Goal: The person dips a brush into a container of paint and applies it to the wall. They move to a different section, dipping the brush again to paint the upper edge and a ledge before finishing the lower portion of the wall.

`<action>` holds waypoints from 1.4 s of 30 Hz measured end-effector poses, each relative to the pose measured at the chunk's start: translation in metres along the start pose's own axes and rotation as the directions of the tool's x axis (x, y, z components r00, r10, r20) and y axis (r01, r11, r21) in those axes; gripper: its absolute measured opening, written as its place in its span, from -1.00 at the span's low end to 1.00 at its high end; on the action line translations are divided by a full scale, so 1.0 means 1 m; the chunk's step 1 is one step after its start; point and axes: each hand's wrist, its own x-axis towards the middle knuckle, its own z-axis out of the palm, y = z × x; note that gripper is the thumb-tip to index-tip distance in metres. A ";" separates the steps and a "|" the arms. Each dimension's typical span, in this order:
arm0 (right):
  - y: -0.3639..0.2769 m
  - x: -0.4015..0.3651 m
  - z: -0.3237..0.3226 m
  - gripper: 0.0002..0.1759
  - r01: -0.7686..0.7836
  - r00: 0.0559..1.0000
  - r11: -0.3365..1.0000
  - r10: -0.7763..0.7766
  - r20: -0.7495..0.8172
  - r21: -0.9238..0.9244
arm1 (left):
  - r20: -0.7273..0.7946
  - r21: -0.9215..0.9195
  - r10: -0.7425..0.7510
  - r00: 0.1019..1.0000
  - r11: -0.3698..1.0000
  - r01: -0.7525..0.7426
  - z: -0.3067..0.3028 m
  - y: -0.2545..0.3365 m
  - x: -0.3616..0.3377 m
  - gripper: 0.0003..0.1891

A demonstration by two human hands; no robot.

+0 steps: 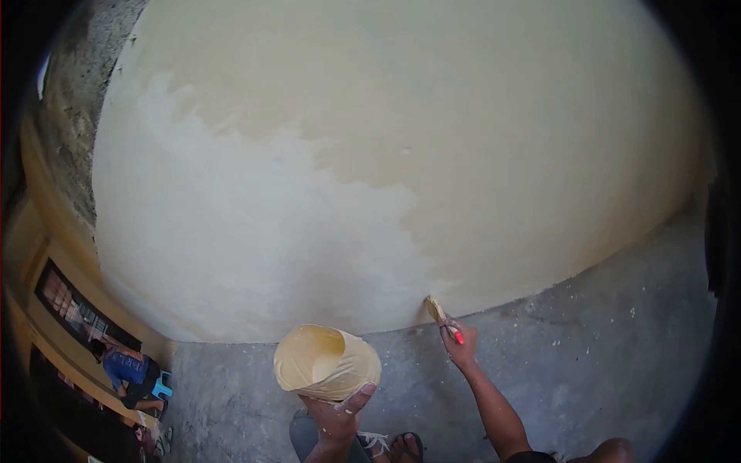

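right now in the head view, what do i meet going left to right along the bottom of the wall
person in blue crouching → paint-coated container in the left hand → sandalled foot → brush in the right hand, bristles on the wall

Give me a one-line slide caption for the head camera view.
Right hand holds a paintbrush at the foot of a half-painted yellow wall while the left hand holds a paint tub.

I see a yellow wall (pixel 463 139) with a white patch, a yellow bucket (pixel 326 363), a red-tipped brush (pixel 444 320), grey floor (pixel 602 355).
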 end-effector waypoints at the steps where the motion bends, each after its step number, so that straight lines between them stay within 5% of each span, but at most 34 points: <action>1: -0.011 0.008 -0.005 -0.90 -0.069 0.998 0.992 0.070 -0.006 0.101 | -0.026 -0.011 0.036 0.999 0.999 -0.036 0.000 0.001 -0.001 0.04; 2: -0.021 0.022 -0.009 -0.90 -0.034 0.999 0.993 0.034 0.001 0.110 | 0.009 0.016 0.037 0.999 0.999 -0.037 0.000 0.001 -0.001 0.00; 4: -0.053 0.053 -0.026 -0.83 -0.252 0.925 0.792 0.367 -0.102 0.556 | 0.074 -0.025 0.052 0.996 0.998 -0.050 0.011 0.009 0.002 -0.07; 9: -0.185 0.138 -0.089 -0.80 -0.314 0.921 0.556 0.376 0.105 0.770 | 0.156 -0.105 0.114 0.981 0.990 -0.099 0.029 0.019 0.002 -0.10; 13: -0.276 0.195 -0.114 -0.77 -0.349 0.935 0.628 0.180 0.307 0.695 | 0.265 -0.088 0.043 0.963 0.996 -0.020 0.046 0.030 0.006 -0.13; 21: -0.313 0.244 -0.153 -0.50 -0.383 0.923 0.694 0.262 0.282 0.610 | 0.291 -0.145 -0.034 0.956 0.986 0.079 0.068 0.030 0.003 -0.01; 25: -0.305 0.235 -0.156 -0.56 -0.427 0.900 0.620 0.360 0.245 0.658 | 0.298 -0.126 -0.009 0.955 0.991 0.048 0.062 0.030 0.016 0.00; 27: -0.281 0.231 -0.172 -0.53 -0.482 0.876 0.526 0.310 0.370 0.701 | 0.324 -0.137 -0.007 0.946 0.989 0.055 0.065 0.023 0.004 0.00; 29: -0.311 0.216 -0.163 -0.47 -0.492 0.870 0.562 0.351 0.347 0.665 | 0.320 -0.062 0.043 0.946 0.998 -0.025 0.066 0.023 0.004 0.02; 32: -0.312 0.209 -0.167 -0.49 -0.345 0.933 0.764 0.214 0.290 0.546 | 0.311 -0.067 0.032 0.950 0.998 -0.012 0.073 0.016 0.002 0.01; 42: -0.317 0.221 -0.184 -0.62 0.042 0.918 0.916 -0.193 0.347 0.399 | 0.412 0.074 -0.174 0.894 0.985 0.157 0.087 -0.008 -0.004 -0.04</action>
